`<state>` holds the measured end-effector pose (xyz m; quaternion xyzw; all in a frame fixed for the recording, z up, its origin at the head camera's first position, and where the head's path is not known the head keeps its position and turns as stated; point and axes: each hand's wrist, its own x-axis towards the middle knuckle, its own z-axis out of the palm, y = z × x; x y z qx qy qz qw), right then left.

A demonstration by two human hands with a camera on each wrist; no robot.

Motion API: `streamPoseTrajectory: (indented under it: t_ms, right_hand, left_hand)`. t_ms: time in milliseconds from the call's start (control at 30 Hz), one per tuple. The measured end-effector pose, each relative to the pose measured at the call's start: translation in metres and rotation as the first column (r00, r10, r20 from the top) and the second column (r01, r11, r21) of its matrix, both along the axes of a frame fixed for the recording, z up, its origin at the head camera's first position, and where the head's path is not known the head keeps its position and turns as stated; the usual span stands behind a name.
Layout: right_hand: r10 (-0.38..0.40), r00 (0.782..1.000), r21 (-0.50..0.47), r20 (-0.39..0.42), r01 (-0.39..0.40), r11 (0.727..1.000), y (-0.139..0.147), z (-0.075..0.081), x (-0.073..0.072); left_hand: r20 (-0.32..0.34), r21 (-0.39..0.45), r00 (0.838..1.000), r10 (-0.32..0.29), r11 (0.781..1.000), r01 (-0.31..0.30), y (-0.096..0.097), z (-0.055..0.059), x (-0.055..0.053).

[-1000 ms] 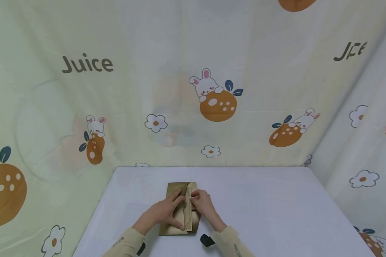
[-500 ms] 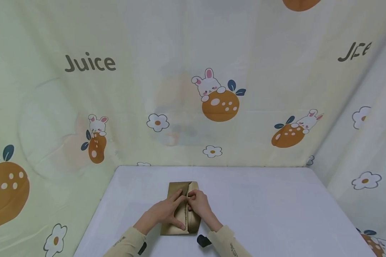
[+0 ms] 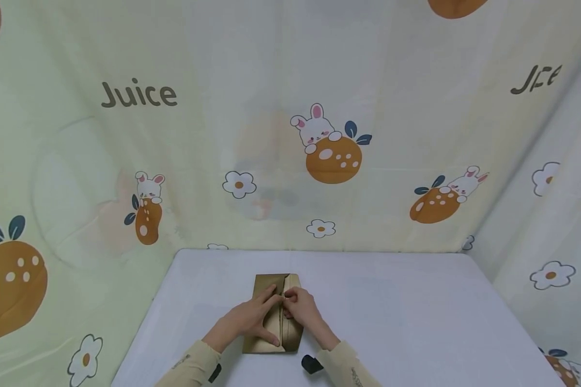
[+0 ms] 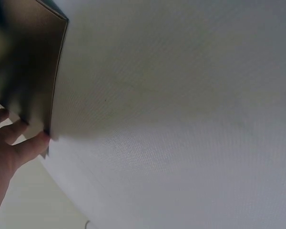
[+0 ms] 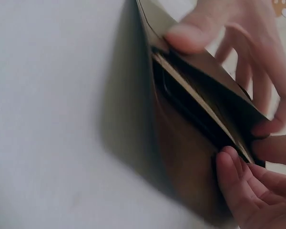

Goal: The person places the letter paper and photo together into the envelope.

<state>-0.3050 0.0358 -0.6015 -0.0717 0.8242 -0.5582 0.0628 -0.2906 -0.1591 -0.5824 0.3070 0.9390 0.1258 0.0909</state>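
White table (image 3: 406,317); small black object (image 3: 312,364) at 5 o'clock of flat brown paper envelope (image 3: 263,282). Left hand (image 3: 249,320) presses flat; right hand (image 3: 301,307) apparently pinches its flap.

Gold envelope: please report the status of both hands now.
Left hand presses gold envelope flat on table. Right hand pinches its flap. Black object beside right sleeve, apart.

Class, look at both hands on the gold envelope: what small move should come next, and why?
Probably press the flap flat along its fold. The right hand pinches it where it stands raised off the gold envelope, while the left hand holds the envelope down on the white table.
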Motion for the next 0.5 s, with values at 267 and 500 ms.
streamPoseTrajectory:
  t_ms: [267, 500]
  right_hand:
    - [-0.045, 0.999, -0.068, 0.024, 0.047, 0.997, 0.053, -0.003, 0.008]
    - [-0.052, 0.998, -0.082, 0.017, 0.054, 0.995, 0.081, -0.001, 0.018]
  left_hand:
    - [-0.034, -0.048, 0.999, -0.040, 0.998, 0.039, 0.009, 0.000, 0.006]
    - [-0.060, -0.103, 0.998, -0.028, 0.994, 0.022, 0.014, -0.001, 0.008]
